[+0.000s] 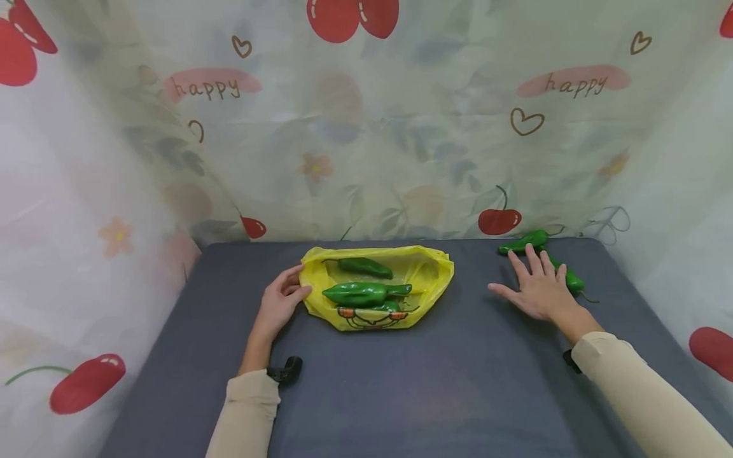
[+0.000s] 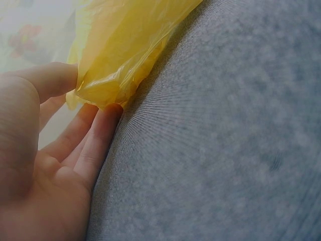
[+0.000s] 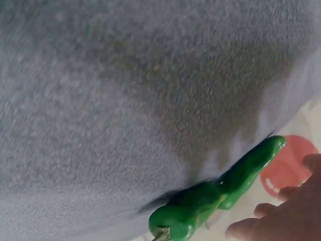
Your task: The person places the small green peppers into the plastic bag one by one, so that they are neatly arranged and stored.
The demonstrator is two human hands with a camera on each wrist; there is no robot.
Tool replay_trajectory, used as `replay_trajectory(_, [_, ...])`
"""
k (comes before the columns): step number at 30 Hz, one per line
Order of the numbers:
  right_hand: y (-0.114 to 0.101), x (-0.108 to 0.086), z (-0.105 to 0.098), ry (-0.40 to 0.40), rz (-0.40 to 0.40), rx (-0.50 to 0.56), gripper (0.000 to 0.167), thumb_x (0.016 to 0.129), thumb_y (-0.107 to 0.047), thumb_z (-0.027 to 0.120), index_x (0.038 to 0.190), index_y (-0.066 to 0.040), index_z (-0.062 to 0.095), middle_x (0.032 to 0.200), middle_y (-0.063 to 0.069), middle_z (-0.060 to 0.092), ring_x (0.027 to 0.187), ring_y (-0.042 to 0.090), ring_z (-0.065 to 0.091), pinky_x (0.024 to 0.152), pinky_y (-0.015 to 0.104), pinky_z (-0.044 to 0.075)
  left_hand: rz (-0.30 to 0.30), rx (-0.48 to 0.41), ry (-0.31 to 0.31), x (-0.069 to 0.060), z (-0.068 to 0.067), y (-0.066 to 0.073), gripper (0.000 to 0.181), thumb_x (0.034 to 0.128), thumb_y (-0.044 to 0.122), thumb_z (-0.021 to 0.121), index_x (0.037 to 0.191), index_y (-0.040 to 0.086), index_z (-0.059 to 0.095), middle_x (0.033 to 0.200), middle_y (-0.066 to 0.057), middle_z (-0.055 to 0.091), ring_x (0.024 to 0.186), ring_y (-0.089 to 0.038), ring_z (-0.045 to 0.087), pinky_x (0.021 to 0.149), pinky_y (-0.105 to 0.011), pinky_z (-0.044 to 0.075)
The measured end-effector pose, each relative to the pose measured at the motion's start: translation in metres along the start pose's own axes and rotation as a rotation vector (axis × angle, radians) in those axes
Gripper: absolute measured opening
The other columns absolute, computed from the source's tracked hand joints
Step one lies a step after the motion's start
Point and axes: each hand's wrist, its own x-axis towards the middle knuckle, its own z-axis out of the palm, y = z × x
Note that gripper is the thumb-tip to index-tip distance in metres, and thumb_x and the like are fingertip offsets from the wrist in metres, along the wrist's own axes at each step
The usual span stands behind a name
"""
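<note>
A yellow plastic bag (image 1: 431, 289) lies on its side on the table, its mouth facing me. Green peppers (image 1: 362, 293) are inside, one at the back and others nearer the front edge. My left hand (image 1: 279, 304) pinches the bag's left edge between thumb and fingers; the left wrist view shows the bag's yellow film (image 2: 123, 55) at the fingertips. At the right, my right hand (image 1: 538, 289) is spread over the table with straight fingers and holds nothing. Close by it lie two green peppers (image 1: 523, 243), partly behind the hand; in the right wrist view the peppers (image 3: 188, 206) lie apart from the fingers.
The dark grey table (image 1: 395, 381) backs onto a printed curtain (image 1: 378, 159) with cherries and lettering. More curtain hangs along both sides. A band with a dark device (image 1: 286, 370) sits on the left wrist.
</note>
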Motion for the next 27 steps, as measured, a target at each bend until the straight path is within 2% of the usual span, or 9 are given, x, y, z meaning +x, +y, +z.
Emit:
replay_trajectory(5, [0.007,0.0,-0.005,-0.003,0.009,0.011,0.109,0.092,-0.082,0.039,0.165,-0.009,0.007,0.167,0.032,-0.012,0.15,0.063,-0.005,0.11,0.082,-0.005,0.001,-0.01,0.001,0.003,0.001,0.0,0.055,0.0974,0.036,0.07,0.149,0.032,0.051,0.143,-0.011,0.06,0.127,-0.03,0.061,0.104,-0.047,0.048])
replay_trajectory(15, [0.019,0.003,-0.013,-0.021,0.055,0.034,0.115,0.09,-0.085,0.039,0.164,-0.006,-0.001,0.164,0.034,-0.019,0.147,0.065,-0.011,0.108,0.083,-0.009,0.01,-0.016,0.014,-0.001,-0.001,0.003,0.053,0.0973,0.035,0.071,0.147,0.033,0.052,0.139,-0.011,0.063,0.126,-0.03,0.063,0.104,-0.049,0.049])
replay_trajectory(27, [0.052,0.005,-0.015,-0.006,0.127,0.074,0.117,0.092,-0.083,0.04,0.162,-0.001,-0.006,0.159,0.044,-0.009,0.143,0.07,-0.006,0.106,0.085,-0.002,0.007,-0.012,0.016,0.0,-0.001,0.0,0.052,0.097,0.036,0.071,0.146,0.034,0.053,0.139,-0.01,0.063,0.124,-0.029,0.064,0.103,-0.047,0.049])
